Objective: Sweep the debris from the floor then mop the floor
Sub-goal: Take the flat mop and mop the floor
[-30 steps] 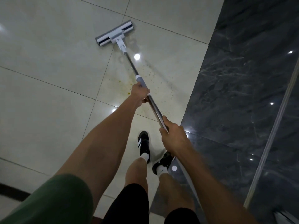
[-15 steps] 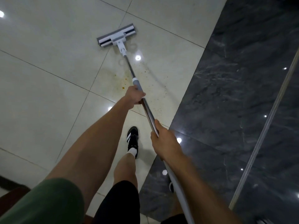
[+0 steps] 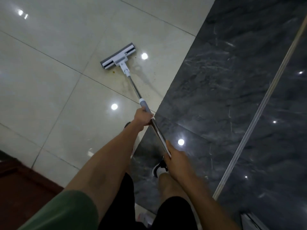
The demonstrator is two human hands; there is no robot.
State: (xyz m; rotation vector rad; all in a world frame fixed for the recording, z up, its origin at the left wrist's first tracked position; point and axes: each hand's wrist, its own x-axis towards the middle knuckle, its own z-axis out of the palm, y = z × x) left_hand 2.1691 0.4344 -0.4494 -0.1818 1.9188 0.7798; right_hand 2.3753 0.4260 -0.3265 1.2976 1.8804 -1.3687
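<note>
Fingers of the left hand (image 3: 144, 117) are curling round the mop handle (image 3: 135, 90) just below its grey collar, while the right hand (image 3: 177, 159) is gripping the steel shaft nearer the body, thumb lying along it. Both arms are reaching forward. Flat on the cream floor tiles (image 3: 49, 80), the mop head (image 3: 118, 56) is sitting beside brown debris specks (image 3: 113, 72) and a smeared stain, near the dark marble strip (image 3: 232, 97).
</note>
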